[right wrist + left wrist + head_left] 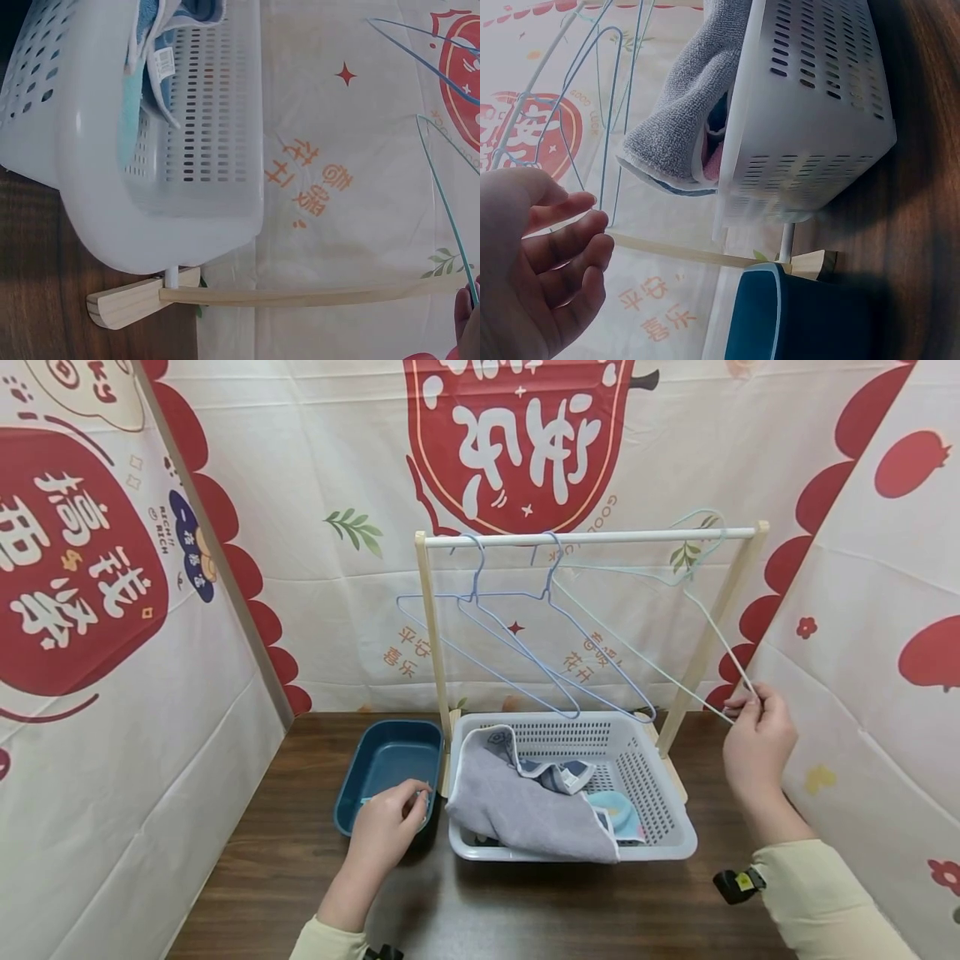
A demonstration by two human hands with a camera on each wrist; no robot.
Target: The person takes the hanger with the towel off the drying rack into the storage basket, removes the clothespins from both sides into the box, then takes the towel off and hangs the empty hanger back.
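Note:
My right hand (761, 739) grips the lower right corner of a mint-green clothes hanger (637, 653). Its hook loops up at the right end of the white rail (600, 537). In the right wrist view only a bit of the right hand (469, 322) shows, at the edge beside the hanger (441, 191). Above the teal basin (386, 757) hovers my left hand (384, 827), fingers loosely bent. Nothing sits between those fingers in the left wrist view (544, 262). Small light-blue bits in the basin are partly hidden by that hand.
Two blue hangers (517, 652) hang from the wooden-legged rack (432, 635). Under them stands a light grey basket (652, 785) holding a grey towel (517, 802) and a blue patterned cloth (618, 814). Printed fabric walls (300, 468) enclose the brown table (525, 910).

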